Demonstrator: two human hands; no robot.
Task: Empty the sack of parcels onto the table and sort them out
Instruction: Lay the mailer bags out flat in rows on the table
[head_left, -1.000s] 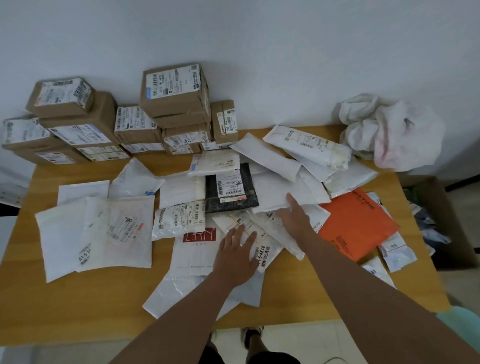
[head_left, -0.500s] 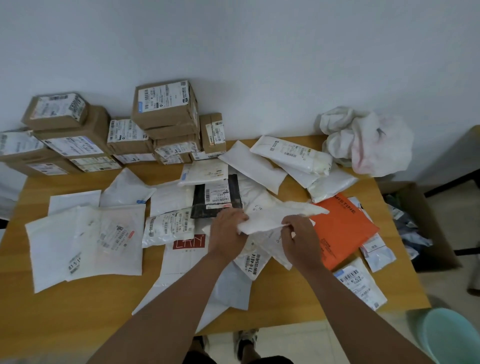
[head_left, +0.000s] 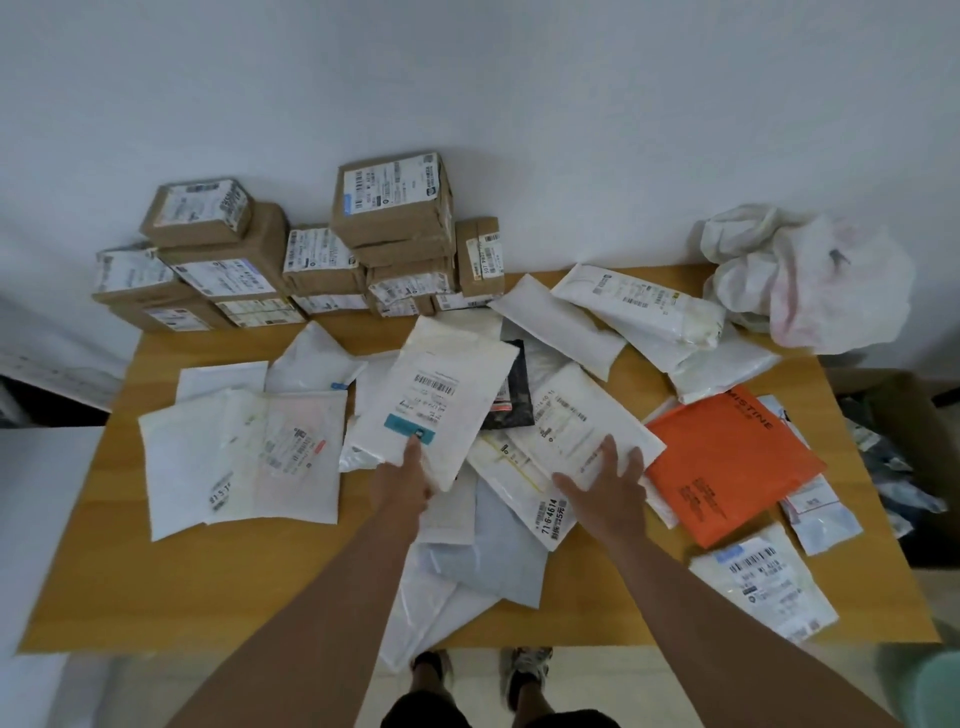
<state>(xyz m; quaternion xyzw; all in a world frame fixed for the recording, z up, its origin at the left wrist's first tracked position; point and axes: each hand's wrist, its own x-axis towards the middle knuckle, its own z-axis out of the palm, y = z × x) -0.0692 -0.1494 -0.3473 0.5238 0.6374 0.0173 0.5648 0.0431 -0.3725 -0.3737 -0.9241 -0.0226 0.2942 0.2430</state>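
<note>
Your arms (head_left: 332, 613) are bare to the frame's edge, no sleeves; you've got dark shorts (head_left: 498, 719) on, and pale trainers (head_left: 524, 675).

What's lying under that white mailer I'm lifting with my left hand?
Under the white mailer in your left hand, a black parcel pokes out on the right; more white bags beneath are mostly covered.

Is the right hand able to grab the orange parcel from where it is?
Probably yes. The right hand rests open on white mailers right beside the orange parcel, which lies on top at its near edge with nothing covering it. The left hand is busy holding a white parcel.
</note>
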